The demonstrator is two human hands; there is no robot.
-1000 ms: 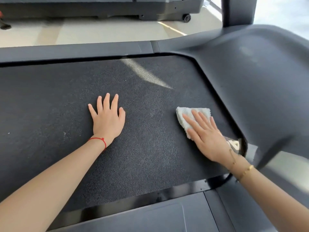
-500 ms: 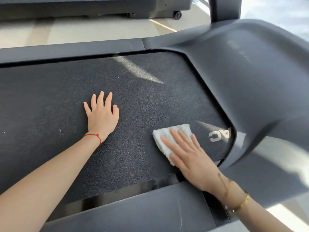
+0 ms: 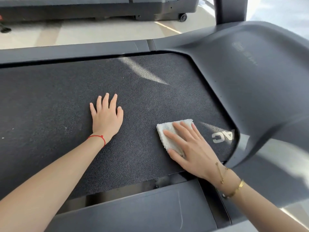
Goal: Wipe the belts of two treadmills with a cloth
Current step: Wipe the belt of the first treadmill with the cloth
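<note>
Cloth [image 3: 170, 133], white, pressed flat under our right hand [image 3: 192, 148], fingers straight, has slid from the motor-cover edge back toward the near rail of the belt [image 3: 150, 101], our left hand [image 3: 107, 118] resting flat, fingers spread, so this end looks nearly wiped.

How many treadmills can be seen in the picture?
2. One treadmill is close, under both hands; the second treadmill stands behind it across the floor, only partly in view.
</note>
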